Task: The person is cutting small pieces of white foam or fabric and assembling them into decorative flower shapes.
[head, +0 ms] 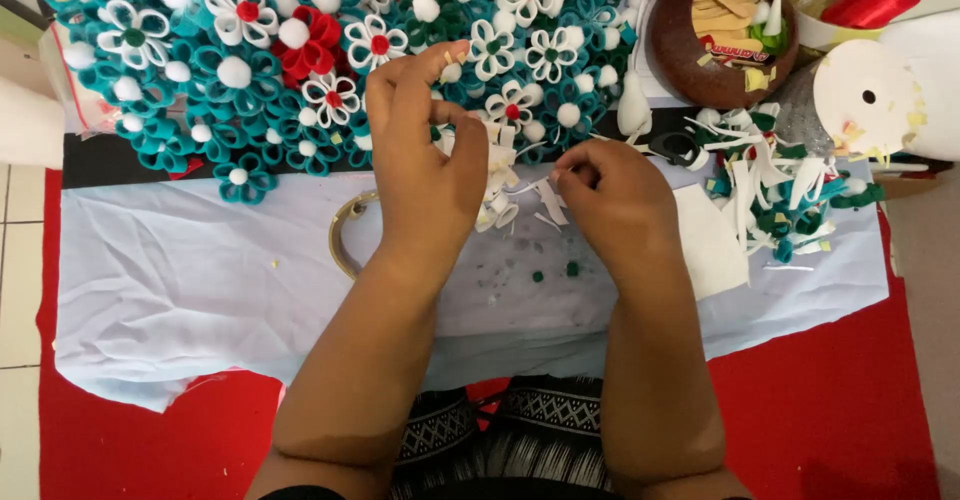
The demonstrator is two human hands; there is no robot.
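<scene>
My left hand is closed around a bunch of white folded petal pieces, holding them just above the pale cloth. My right hand pinches something thin and white at the petals' right side; I cannot tell whether it is thread or a strip. Both hands hover at the cloth's middle, right below a spread of finished felt flowers in teal, white and red with white pompom centres.
A brown bowl with paper slips stands at the back right. Beside it lie a white disc, black scissors and a heap of white and teal scraps. A ring peeks out left of my wrist. Red mat underneath.
</scene>
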